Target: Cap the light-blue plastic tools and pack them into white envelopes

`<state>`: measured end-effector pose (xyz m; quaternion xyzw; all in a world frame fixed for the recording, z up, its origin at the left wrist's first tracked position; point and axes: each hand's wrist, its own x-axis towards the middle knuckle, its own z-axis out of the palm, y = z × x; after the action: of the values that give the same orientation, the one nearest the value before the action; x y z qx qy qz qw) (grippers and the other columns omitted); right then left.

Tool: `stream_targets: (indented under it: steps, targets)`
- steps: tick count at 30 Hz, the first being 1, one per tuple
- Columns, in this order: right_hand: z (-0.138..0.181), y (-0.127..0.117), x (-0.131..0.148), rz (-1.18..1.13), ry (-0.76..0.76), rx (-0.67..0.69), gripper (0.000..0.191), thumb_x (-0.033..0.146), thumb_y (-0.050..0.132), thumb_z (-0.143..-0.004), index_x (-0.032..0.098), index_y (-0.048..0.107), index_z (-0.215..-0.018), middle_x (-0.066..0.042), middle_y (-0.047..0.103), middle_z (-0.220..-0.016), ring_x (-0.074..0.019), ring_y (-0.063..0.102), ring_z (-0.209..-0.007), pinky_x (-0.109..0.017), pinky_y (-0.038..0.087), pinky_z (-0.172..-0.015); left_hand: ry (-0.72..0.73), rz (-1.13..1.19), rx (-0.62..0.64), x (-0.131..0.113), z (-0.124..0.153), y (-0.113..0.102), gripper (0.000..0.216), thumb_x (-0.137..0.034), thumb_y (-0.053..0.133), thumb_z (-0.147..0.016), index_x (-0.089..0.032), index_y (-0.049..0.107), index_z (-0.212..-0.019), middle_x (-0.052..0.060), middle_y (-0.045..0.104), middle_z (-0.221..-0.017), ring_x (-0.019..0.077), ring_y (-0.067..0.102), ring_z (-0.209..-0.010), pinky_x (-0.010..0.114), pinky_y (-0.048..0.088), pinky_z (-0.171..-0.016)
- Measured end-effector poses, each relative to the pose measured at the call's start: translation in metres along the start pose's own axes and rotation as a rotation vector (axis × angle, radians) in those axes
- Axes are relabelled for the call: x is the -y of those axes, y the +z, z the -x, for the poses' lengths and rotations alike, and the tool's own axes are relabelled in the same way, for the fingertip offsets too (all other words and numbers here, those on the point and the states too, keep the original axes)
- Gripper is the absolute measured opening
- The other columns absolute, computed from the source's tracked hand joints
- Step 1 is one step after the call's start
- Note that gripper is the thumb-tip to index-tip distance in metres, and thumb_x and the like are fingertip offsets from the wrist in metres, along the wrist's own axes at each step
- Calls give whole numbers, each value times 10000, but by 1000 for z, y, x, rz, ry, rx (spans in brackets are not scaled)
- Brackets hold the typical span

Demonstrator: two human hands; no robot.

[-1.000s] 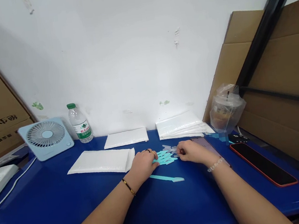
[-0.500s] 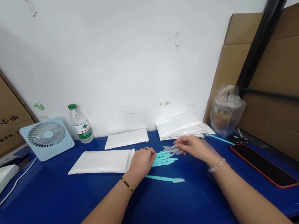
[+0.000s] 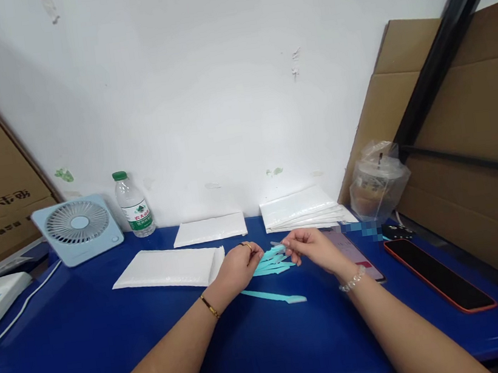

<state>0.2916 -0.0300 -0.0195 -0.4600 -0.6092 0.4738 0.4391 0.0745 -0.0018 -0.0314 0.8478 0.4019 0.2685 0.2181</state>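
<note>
A small heap of teal plastic razor-like sticks (image 3: 273, 262) lies on the blue table (image 3: 114, 345), between my hands. My left hand (image 3: 237, 267) is curled beside the heap's left end, its fingertips touching the sticks. My right hand (image 3: 309, 247) is raised slightly over the heap's right end and pinches the pale grey end of one stick between thumb and fingers. One more teal stick (image 3: 273, 296) lies alone nearer to me.
White padded envelopes lie in three lots: front left (image 3: 168, 268), back middle (image 3: 209, 229), and a stack back right (image 3: 300, 210). A small fan (image 3: 78, 228), water bottle (image 3: 133, 205), bagged drink cup (image 3: 377, 185) and two phones (image 3: 439, 274) stand around. Cardboard leans on both sides.
My right hand lifted from the table and drew leftward, pinching a stick's grey end. My left hand shifted slightly and stays curled on the heap.
</note>
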Motion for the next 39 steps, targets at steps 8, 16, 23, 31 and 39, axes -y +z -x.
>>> stream_targets:
  steps: [8,16,23,31,39]
  targets:
    - [4,-20,4,333,11,71,310,441,562,-789,144,654,-795,-6,594,-549,-98,509,-454,-204,380,-441,-27,-8,234,-13,9,1,300,-373,399,-873,-173,593,-764,16,619,-725,134,515,-615,233,346,-555]
    - [-2,-48,-15,988,-104,19,114,178,611,-679,197,676,-771,-47,659,-830,-184,581,-740,-263,410,-661,59,-278,213,-9,8,5,170,-268,558,-794,-222,656,-926,35,644,-952,187,573,-858,260,404,-706]
    - [-3,-38,-19,981,-83,57,92,146,526,-703,183,609,-692,-36,629,-732,-150,540,-620,-240,380,-576,84,-484,203,-9,2,4,137,-261,546,-808,-212,673,-794,35,633,-870,178,582,-771,282,389,-688]
    - [0,-35,-4,590,-107,-170,199,325,504,-805,193,622,-897,5,586,-631,-132,513,-556,-246,408,-541,44,-427,40,-11,1,2,226,-219,419,-844,-169,628,-775,58,618,-817,167,573,-764,269,396,-682]
    - [0,-25,5,57,-37,-65,330,475,585,-779,145,585,-763,-30,625,-656,-106,548,-512,-241,443,-505,-77,-157,1,-4,2,-1,216,-299,411,-851,-197,593,-798,24,599,-812,140,540,-690,244,389,-615]
